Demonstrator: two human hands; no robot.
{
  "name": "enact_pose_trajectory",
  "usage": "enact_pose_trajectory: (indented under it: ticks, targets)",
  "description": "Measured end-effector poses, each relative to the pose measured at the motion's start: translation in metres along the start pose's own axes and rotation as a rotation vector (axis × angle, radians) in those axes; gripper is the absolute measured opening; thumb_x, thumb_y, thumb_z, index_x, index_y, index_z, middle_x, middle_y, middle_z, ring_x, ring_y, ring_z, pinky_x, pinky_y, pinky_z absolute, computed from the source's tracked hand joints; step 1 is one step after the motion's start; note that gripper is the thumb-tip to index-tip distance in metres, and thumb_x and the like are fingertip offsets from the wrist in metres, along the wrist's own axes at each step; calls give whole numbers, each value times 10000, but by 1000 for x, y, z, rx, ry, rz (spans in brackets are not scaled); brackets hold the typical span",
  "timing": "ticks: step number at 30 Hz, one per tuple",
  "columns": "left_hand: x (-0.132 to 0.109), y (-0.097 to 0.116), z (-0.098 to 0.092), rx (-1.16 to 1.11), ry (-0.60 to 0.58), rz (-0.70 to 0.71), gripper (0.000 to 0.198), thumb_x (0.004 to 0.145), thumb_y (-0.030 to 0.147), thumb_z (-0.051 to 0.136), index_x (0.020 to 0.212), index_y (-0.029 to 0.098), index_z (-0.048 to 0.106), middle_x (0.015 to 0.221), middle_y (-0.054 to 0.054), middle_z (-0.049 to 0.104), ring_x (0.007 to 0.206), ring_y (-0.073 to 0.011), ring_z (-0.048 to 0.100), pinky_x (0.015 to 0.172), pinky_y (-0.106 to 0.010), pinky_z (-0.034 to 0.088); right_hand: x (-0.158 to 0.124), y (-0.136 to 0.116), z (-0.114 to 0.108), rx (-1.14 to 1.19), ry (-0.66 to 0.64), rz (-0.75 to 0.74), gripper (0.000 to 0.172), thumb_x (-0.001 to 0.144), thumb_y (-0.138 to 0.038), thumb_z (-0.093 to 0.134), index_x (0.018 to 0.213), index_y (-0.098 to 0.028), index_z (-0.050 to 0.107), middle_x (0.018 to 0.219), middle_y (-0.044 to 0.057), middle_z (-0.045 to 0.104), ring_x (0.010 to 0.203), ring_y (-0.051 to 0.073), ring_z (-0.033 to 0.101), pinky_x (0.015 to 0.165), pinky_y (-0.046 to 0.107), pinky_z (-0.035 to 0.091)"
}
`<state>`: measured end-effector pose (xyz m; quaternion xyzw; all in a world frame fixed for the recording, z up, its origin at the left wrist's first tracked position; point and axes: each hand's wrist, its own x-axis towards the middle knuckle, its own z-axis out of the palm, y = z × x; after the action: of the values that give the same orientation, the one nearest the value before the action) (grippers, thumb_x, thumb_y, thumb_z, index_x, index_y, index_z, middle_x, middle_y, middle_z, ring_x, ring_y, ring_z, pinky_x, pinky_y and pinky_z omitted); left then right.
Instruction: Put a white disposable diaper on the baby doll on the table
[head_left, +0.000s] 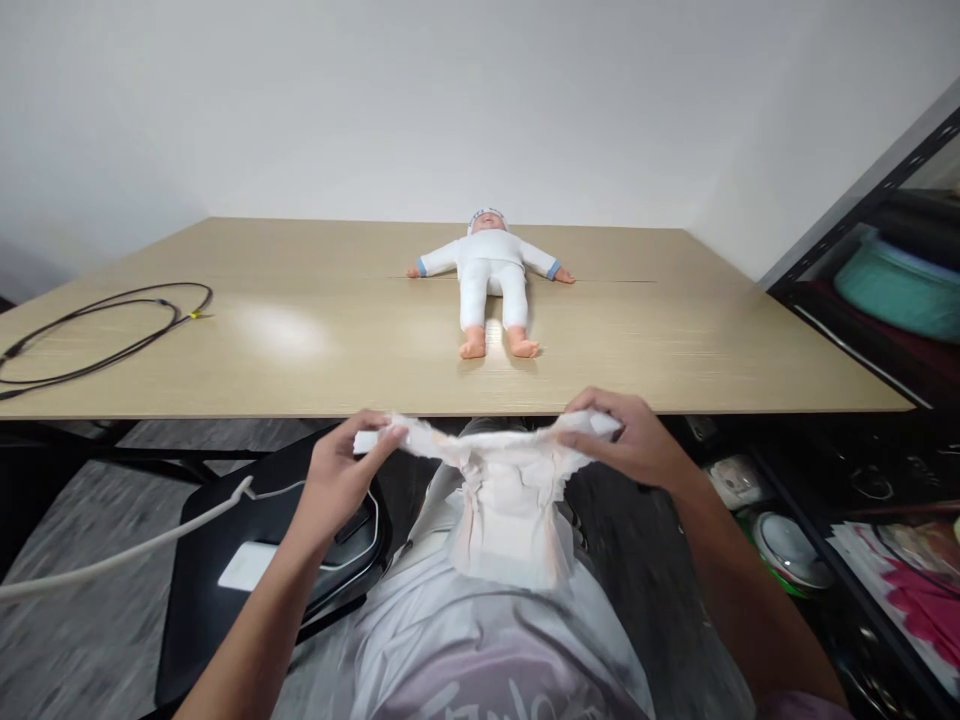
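Note:
A white diaper is stretched wide in front of my body, just below the table's front edge. Its left end is pinched between the fingers of my left hand. My right hand grips the opposite end. The lower part of the diaper hangs down over my lap. Beyond it a baby doll in white clothes with blue cuffs lies on its back on the wooden table, arms spread and feet pointing towards me.
A black cable lies coiled on the table's left side. Below left, a black chair holds a white object. Shelves at the right hold a teal container and other items. A white wall stands behind the table.

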<state>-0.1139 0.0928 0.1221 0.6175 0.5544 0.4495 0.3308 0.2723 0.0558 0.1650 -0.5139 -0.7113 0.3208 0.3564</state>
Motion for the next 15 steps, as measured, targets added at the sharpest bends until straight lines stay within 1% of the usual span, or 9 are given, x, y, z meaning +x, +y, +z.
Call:
enact_pose_trajectory:
  ticks: [2, 4, 6, 7, 8, 9, 11, 13, 15]
  targets:
    - [34, 11, 7, 75, 49, 50, 399, 835, 615, 797, 864, 223, 732, 952, -44, 763, 949, -257, 670, 850, -305, 509, 33, 4, -16, -130, 94, 7, 406, 957, -604, 808, 968, -208, 724, 813, 6, 670, 690, 172, 578, 623, 280, 413]
    - [73, 13, 19, 124, 43, 58, 435, 833, 636, 794, 904, 208, 766, 969, -53, 777, 928, -248, 664, 835, -301, 495, 68, 11, -21, -329, 241, 69, 366, 964, -541, 820, 939, -194, 706, 854, 35, 692, 789, 227, 627, 738, 333, 476]
    - [106, 7, 32, 105, -2, 6, 496, 799, 656, 816, 948, 183, 789, 890, -51, 763, 797, -211, 629, 751, -288, 459, 94, 16, -10, -561, 455, 100, 283, 983, -429, 804, 1025, -165, 714, 1051, 120, 727, 1037, 333, 652, 944, 461, 512]
    - [118, 3, 39, 82, -28, -23, 524, 787, 663, 825, 968, 173, 795, 855, -47, 752, 749, -195, 609, 719, -281, 441, 100, 17, 2, -652, 532, 68, 295, 1003, -405, 774, 1134, -148, 716, 1192, 169, 712, 1173, 384, 619, 1030, 533, 494]
    - [127, -2, 45, 66, -54, -47, 543, 781, 671, 829, 982, 167, 799, 823, -41, 739, 710, -181, 589, 692, -275, 422, 103, 18, 18, -711, 572, 10, 349, 1030, -399, 731, 1261, -140, 698, 1323, 200, 673, 1276, 415, 572, 1089, 585, 468]
    - [132, -7, 49, 61, -75, -65, 552, 782, 675, 827, 988, 164, 803, 796, -34, 725, 684, -172, 574, 672, -270, 408, 103, 17, 36, -736, 563, -58, 412, 1059, -401, 684, 1380, -143, 662, 1418, 208, 632, 1337, 419, 538, 1131, 608, 450]
    - [135, -14, 54, 83, -95, -83, 546, 793, 671, 817, 994, 164, 806, 735, -19, 689, 643, -163, 549, 638, -267, 388, 96, 18, 74, -729, 396, -167, 493, 1106, -400, 603, 1535, -157, 585, 1537, 191, 577, 1416, 393, 506, 1207, 588, 426]
    - [131, -19, 52, 119, -82, -86, 528, 803, 650, 809, 1018, 168, 800, 687, -2, 656, 611, -162, 527, 610, -268, 375, 89, 24, 104, -699, 247, -169, 540, 1133, -410, 546, 1597, -135, 547, 1633, 188, 509, 1528, 376, 431, 1285, 567, 381]
    - [128, -23, 47, 154, -45, -53, 491, 821, 612, 799, 1052, 179, 790, 733, -10, 692, 637, -170, 558, 619, -270, 392, 86, 33, 121, -676, 180, -136, 569, 1150, -423, 495, 1633, -125, 520, 1694, 186, 449, 1599, 364, 360, 1333, 570, 332]
